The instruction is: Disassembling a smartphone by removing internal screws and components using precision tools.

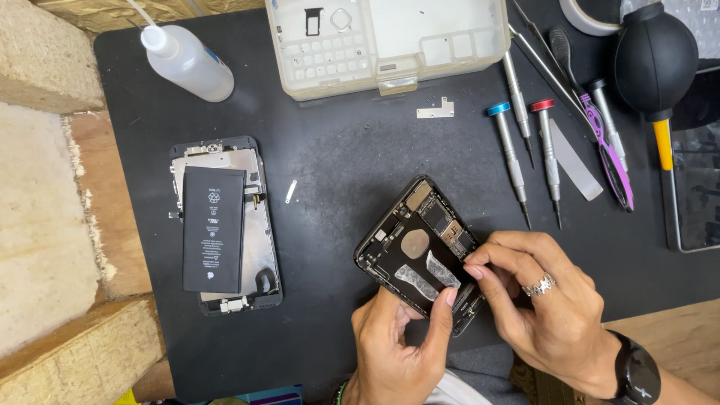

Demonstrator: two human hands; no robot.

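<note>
Both hands are low in the shot, working on an opened phone housing (422,244) that sits tilted on the black work mat (337,172), just right of center. Left hand (401,352) props the housing from below, thumb stretched up so its tip touches the lower edge by a crinkled clear adhesive strip (441,270) stuck inside. Right hand (540,311), silver ring on one finger and dark watch on the wrist, has thumb and forefinger pressed together at the housing's right edge, right by that strip's end; can't tell if they actually grip it.

Off to the left on the mat lies the phone's screen assembly (255,240) face down, with a black battery (214,229) resting on top of it. Up top there's a clear squeeze bottle (187,60) and a pale plastic parts tray (386,45). Right side has a row of precision screwdrivers (517,150), blue and red caps among them, plus purple tweezers (611,154) and a black rubber air blower (654,64). A small metal bracket (436,110) sits just below the tray.
</note>
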